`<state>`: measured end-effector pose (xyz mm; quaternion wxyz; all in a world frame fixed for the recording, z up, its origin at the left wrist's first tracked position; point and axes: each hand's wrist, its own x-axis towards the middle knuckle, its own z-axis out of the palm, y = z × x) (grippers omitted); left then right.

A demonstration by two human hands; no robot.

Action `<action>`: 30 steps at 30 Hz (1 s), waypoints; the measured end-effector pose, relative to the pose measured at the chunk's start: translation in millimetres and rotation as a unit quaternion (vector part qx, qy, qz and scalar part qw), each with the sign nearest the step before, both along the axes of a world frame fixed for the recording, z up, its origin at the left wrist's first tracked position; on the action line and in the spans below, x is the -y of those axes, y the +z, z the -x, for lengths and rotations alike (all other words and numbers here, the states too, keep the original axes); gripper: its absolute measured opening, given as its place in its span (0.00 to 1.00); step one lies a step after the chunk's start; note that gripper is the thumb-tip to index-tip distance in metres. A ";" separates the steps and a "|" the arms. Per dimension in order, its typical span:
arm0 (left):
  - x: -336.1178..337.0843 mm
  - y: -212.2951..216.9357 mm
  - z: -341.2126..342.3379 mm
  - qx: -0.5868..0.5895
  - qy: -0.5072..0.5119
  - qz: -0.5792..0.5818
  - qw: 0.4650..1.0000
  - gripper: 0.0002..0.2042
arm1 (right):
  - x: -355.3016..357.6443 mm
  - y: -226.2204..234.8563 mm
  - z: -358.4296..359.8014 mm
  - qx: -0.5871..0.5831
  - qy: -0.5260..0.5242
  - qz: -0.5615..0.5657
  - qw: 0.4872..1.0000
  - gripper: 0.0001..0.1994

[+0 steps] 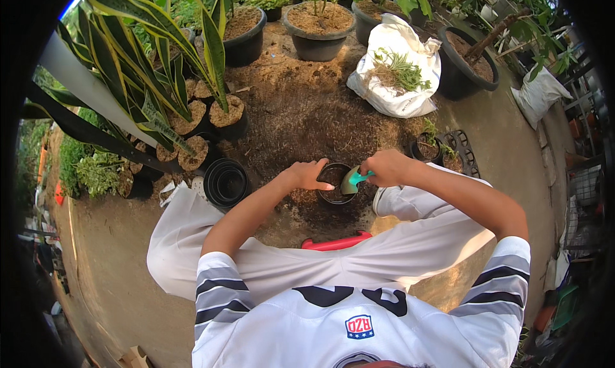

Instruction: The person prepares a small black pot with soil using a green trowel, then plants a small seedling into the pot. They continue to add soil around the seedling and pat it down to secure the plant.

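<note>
Over small black pot (334, 190): right hand (386, 168) grips teal trowel (352, 179) (blade down).

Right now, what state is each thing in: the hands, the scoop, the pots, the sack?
left hand: resting on the small black pot's rim
right hand: gripping the teal scoop
teal scoop: tilted into the pot
small black pot: upright, partly filled with soil
stack of black pots: nested, empty
white sack: open

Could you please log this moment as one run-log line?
left hand: steadying small black pot | right hand: holding teal trowel over pot | soil pile behind
</note>
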<state>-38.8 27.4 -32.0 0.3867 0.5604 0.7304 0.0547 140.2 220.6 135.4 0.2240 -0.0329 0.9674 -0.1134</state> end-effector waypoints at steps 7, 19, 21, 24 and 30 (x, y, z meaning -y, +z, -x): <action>-6.2 34.4 5.9 -0.032 -0.147 -0.054 0.987 0.72 | 15.3 20.1 18.9 0.014 0.101 -0.043 0.994 0.08; 11.1 1.4 -1.5 0.229 0.021 -0.128 0.965 0.69 | -6.8 -6.7 5.1 -0.007 0.086 0.034 0.996 0.09; 12.5 -1.3 -1.8 0.229 0.034 -0.115 0.966 0.69 | -4.3 -7.7 1.4 -0.012 0.080 0.038 0.996 0.09; 10.2 6.3 -3.6 0.116 0.003 -0.141 0.983 0.69 | -6.1 -4.2 2.7 -0.011 0.076 0.032 0.997 0.09; 3.0 22.8 -31.4 -0.011 -0.048 -0.203 0.978 0.67 | -19.6 -2.8 10.8 0.000 0.052 0.031 0.998 0.12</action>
